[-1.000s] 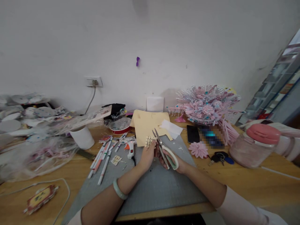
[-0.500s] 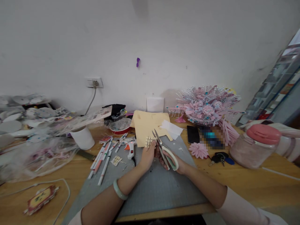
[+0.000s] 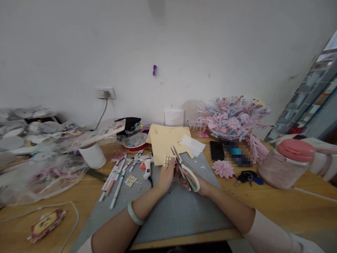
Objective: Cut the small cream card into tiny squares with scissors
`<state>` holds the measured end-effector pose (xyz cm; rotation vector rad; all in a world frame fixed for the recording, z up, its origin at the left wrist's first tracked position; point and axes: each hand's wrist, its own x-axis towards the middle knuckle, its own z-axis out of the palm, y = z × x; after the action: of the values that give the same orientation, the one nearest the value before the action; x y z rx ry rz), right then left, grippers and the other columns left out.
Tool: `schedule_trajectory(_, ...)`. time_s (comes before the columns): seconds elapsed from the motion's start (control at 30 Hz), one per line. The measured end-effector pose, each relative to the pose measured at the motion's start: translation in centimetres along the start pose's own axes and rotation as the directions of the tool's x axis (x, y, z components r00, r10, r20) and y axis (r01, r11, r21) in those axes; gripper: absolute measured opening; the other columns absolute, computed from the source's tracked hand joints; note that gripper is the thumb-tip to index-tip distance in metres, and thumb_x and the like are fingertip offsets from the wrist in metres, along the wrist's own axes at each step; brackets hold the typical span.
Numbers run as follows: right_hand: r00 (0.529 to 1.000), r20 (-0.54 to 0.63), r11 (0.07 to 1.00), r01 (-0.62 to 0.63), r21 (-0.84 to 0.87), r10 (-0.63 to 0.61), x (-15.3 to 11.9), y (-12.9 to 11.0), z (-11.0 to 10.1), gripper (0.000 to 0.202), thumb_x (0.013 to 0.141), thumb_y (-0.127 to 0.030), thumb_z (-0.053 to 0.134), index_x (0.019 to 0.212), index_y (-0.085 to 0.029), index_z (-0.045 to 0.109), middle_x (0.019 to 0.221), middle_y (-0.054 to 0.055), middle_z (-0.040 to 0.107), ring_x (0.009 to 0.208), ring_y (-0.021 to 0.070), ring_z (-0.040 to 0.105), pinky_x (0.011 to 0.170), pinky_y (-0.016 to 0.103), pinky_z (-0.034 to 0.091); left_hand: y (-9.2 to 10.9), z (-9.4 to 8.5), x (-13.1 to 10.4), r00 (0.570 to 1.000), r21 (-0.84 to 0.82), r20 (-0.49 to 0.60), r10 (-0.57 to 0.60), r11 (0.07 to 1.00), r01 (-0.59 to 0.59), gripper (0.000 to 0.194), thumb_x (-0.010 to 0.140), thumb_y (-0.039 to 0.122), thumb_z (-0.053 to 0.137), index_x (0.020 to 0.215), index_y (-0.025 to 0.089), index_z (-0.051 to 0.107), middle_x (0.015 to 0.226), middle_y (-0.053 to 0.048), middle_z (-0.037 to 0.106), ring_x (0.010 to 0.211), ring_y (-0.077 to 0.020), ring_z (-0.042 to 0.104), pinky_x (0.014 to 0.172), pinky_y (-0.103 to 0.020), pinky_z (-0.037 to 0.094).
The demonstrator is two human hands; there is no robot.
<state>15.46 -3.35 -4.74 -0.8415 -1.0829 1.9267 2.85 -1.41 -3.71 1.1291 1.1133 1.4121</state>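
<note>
Patterned piece [image 3: 168, 160]: where is it, and who has it?

It is above the grey mat [image 3: 181, 214], pinched in the person's left hand [image 3: 166, 175], whose wrist wears a pale bracelet [image 3: 131, 212].

And the right hand [image 3: 202, 185]?

Closed around the pale handles of the scissors [image 3: 184, 168]. Their blades stand parted beside the piece; whether they touch it, one cannot tell.

What lies around the hands?

To the left, a small patterned scrap [image 3: 131, 180], some white and coral markers [image 3: 118, 188] and a glue gun [image 3: 148, 168], all on the mat. To the right, on the wooden table [image 3: 286, 218], are keys [image 3: 246, 177], a pink flower [image 3: 223, 169] and a jar [image 3: 279, 170] with a coral lid.

Farther off?

Just beyond the hands, a yellow sheet [image 3: 164, 140] with a white paper [image 3: 193, 144] over its right side. A black phone [image 3: 217, 151] lies farther right, and behind it rises a beaded pink arrangement [image 3: 233, 121].

And at the back?

A wall [image 3: 184, 42], with a socket [image 3: 101, 92] and a small purple bow [image 3: 154, 70] on it.
</note>
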Motion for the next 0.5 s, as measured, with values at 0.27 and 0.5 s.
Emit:
schedule_trajectory(0.27, 0.998, -0.002, 0.998, -0.058, 0.017, 0.058, 0.1, -0.1, -0.3, 0.045, 0.061, -0.052, 0.071, 0.077, -0.019, 0.045, 0.050, -0.010, 0.038, 0.036, 0.0025, 0.028, 0.035, 0.017, 0.016, 1.3, 0.1, -0.1, 0.993, 0.002, 0.118, -0.026, 1.000, 0.026, 0.032, 0.077, 0.045, 0.050, 0.055, 0.022, 0.047, 0.042, 0.002, 0.041, 0.037, -0.0125, 0.035, 0.041, -0.026, 0.030)
schedule_trajectory(0.5, 0.998, -0.008, 0.998, -0.067, 0.014, 0.067, 0.1, -0.2, -0.4, 0.043, 0.061, -0.051, 0.071, 0.076, -0.018, 0.047, 0.051, -0.009, 0.038, 0.037, 0.0027, 0.029, 0.035, 0.017, 0.014, 1.5, -0.2, 0.2, 0.993, 0.015, 0.116, -0.012, 1.000, 0.011, 0.030, 0.077, 0.040, 0.048, 0.054, 0.022, 0.045, 0.042, 0.003, 0.037, 0.037, -0.0123, 0.035, 0.041, -0.025, 0.030)
